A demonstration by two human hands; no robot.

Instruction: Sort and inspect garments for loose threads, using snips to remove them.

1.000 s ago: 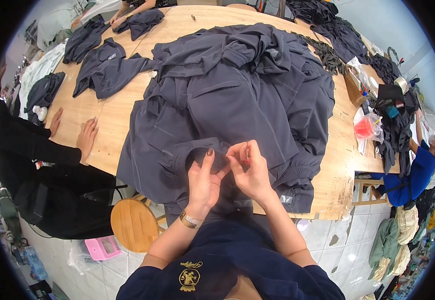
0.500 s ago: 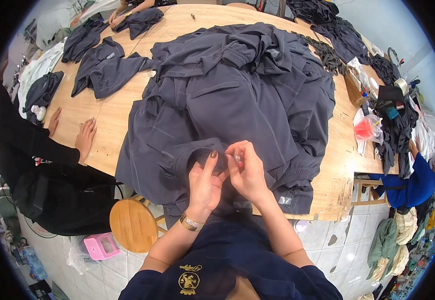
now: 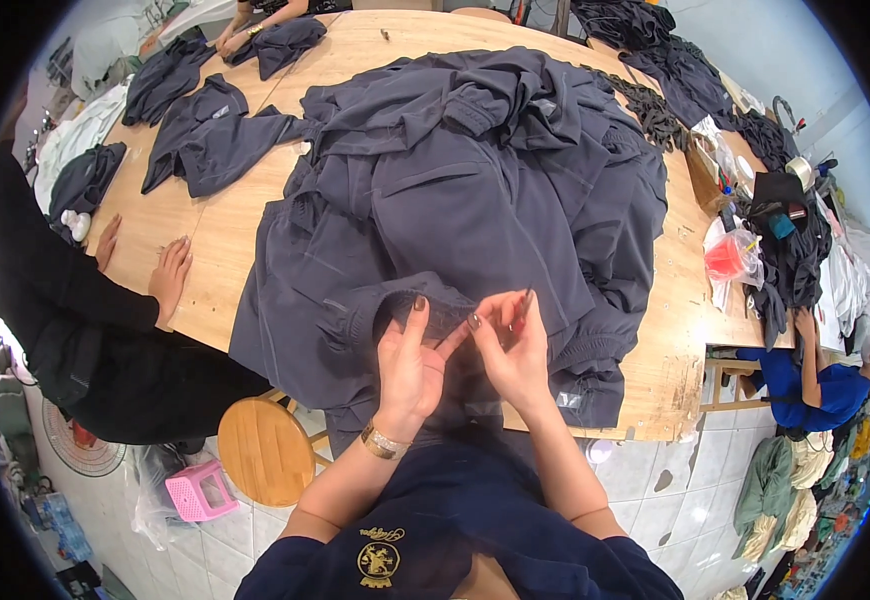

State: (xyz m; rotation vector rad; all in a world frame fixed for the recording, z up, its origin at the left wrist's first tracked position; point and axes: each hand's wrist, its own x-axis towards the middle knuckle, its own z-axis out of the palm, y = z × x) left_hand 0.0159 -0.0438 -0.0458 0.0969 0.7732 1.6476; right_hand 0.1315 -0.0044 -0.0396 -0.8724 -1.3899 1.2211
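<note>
A large heap of dark grey garments [image 3: 495, 215] lies in front of me, one with a welt pocket facing up. My left hand [image 3: 410, 365] has its fingers inside a gathered elastic edge [image 3: 430, 300] of the nearest garment, thumb raised along it, holding that edge up. Just to its right, my right hand [image 3: 517, 350] is closed, index finger and thumb by the end of that edge. A thin dark piece sticks up between its fingers, too small to name.
A person's hand [image 3: 170, 275] rests on the wooden table [image 3: 225, 235] at left. More grey garments [image 3: 205, 135] lie beyond it. A round wooden stool [image 3: 267, 450] and pink plastic stool [image 3: 200, 492] stand below. A red drink cup [image 3: 727, 258] sits at right; a person in blue [image 3: 825, 395] sits nearby.
My right hand has shifted slightly right and away from the elastic edge, its fingers turning upward. At far right, the person in blue has moved an arm onto the table. My left hand stays put.
</note>
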